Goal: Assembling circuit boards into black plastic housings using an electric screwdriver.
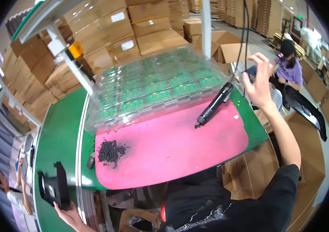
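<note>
My left hand (70,217) grips the near end of a black plastic housing (62,185), holding it over the green bench top at the lower left. My right hand (260,83) is raised at the upper right with fingers apart and bent, nothing in it. Just left of that hand, a black electric screwdriver (215,104) hangs on its cord or rests on the pink mat (164,154); which of the two I cannot tell. Its tip points to the near left. A heap of small black screws (111,152) lies on the mat's left part.
Stacked clear plastic trays (149,92) with green circuit boards stand behind the mat. A small dark object (91,161) sits beside the screws. Cardboard boxes (110,50) pile up behind the bench. Other people sit at far left and at right, one in a purple shirt (290,71).
</note>
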`<state>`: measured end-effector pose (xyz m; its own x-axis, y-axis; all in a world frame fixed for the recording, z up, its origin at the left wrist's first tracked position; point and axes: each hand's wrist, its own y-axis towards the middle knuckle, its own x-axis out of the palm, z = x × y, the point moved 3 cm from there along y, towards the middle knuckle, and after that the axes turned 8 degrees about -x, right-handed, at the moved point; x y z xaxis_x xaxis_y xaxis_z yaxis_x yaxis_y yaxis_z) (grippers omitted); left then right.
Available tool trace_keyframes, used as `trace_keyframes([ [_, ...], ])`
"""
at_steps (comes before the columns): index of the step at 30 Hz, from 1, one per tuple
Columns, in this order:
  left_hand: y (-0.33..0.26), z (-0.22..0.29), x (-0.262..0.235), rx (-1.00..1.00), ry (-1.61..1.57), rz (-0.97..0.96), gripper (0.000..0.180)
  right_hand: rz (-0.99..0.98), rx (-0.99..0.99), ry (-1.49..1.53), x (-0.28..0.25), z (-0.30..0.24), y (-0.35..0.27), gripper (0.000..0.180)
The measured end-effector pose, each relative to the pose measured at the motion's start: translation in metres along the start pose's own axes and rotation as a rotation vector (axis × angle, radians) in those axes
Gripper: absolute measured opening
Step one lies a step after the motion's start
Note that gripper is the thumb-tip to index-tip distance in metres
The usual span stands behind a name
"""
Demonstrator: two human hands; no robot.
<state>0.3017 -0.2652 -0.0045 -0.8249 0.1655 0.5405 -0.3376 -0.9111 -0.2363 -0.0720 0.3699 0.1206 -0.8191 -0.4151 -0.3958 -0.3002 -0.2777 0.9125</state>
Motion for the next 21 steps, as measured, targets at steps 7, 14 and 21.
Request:
trace_keyframes([
  [7, 0.158, -0.013, -0.095, 0.468, 0.312, 0.084, 0.052, -0.086, 0.414, -0.676, -0.087, 0.205, -0.098, 0.055],
  [14, 0.100, -0.087, 0.085, 0.508, 0.453, -0.222, 0.050, -0.842, 0.798, -0.750, -0.248, 0.414, -0.320, 0.075],
  [21, -0.003, -0.129, 0.240, 0.497, 0.657, -0.709, 0.035, -0.731, 0.380, -0.898, -0.177, 0.281, -0.302, 0.045],
])
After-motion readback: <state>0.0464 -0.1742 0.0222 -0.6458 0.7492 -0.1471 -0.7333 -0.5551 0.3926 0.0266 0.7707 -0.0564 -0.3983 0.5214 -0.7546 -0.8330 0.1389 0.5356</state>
